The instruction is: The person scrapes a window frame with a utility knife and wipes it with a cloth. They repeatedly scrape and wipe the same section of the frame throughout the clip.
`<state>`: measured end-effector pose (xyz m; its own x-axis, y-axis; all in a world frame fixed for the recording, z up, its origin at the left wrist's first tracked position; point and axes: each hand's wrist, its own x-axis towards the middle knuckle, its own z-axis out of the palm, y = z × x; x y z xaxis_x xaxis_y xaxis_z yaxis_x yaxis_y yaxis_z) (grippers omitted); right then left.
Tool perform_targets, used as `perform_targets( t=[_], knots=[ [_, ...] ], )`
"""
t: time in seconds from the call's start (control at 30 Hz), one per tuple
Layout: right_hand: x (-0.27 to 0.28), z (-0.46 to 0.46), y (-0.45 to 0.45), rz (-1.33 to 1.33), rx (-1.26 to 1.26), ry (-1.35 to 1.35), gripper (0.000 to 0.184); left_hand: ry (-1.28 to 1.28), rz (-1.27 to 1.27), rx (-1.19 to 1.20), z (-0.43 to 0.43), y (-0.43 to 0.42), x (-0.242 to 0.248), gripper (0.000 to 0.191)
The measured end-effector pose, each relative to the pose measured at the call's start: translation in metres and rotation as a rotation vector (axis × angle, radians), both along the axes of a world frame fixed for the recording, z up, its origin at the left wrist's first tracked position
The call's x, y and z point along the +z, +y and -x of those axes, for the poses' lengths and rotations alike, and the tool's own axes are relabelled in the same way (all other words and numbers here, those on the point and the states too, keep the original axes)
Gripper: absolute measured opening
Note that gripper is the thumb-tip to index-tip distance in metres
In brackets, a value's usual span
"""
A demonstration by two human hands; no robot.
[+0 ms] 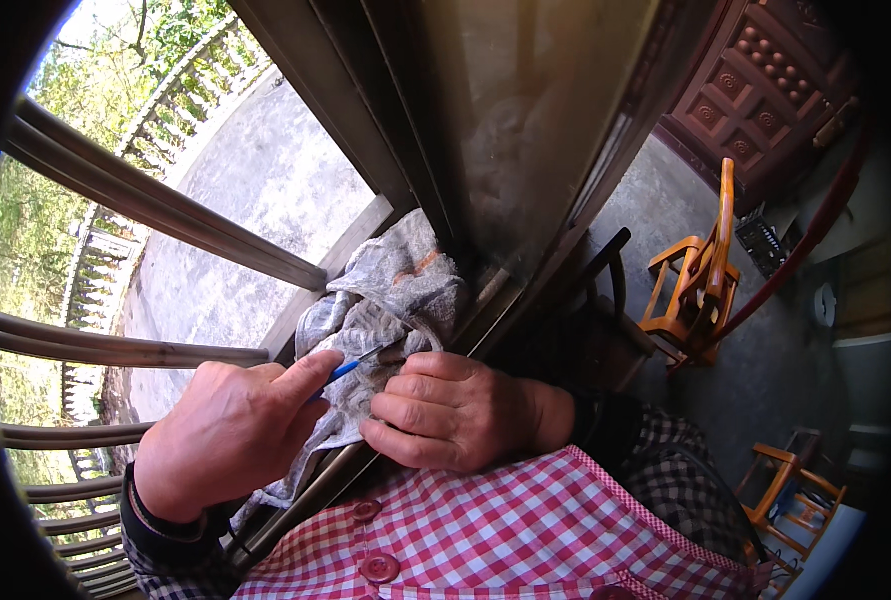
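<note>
A crumpled grey towel (385, 307) with an orange streak lies along the sill of the window frame. Between thumb and fingers, my left hand (228, 431) grips a slim blue-handled tool (344, 369). Its thin metal shaft points up and right across the towel, and the tip lies close to the towel's folds. My right hand (449, 412) is curled over the towel's near right side, with cloth gathered at its fingers. The fingertips and whatever is under them are hidden. Both hands are close together, just in front of the checked apron (490, 525).
Metal window bars (167, 225) run along the left, with a concrete terrace (265, 180) and balustrade (179, 97) beyond. A glass pane (535, 120) in a dark frame rises ahead. To the right are a wooden chair (697, 292), a carved reddish door (753, 97) and another wooden seat (794, 487).
</note>
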<state>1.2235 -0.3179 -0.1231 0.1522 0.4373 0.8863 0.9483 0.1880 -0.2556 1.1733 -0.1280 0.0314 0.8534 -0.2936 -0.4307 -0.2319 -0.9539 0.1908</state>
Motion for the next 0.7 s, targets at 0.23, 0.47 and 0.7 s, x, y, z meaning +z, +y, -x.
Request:
perform_targets(
  t=[0.23, 0.47, 0.7],
  knots=[
    [0.001, 0.000, 0.002, -0.079, 0.032, -0.001, 0.023, -0.213, 0.311, 0.015, 0.005, -0.003, -0.012, 0.048],
    [0.000, 0.002, 0.001, -0.059, 0.032, -0.013, 0.023, -0.277, 0.273, 0.010, -0.015, -0.009, -0.039, 0.043],
    [0.000, 0.002, 0.000, 0.001, -0.009, -0.020, 0.026, -0.170, 0.393, 0.100, -0.012, -0.005, -0.030, 0.033]
  ],
)
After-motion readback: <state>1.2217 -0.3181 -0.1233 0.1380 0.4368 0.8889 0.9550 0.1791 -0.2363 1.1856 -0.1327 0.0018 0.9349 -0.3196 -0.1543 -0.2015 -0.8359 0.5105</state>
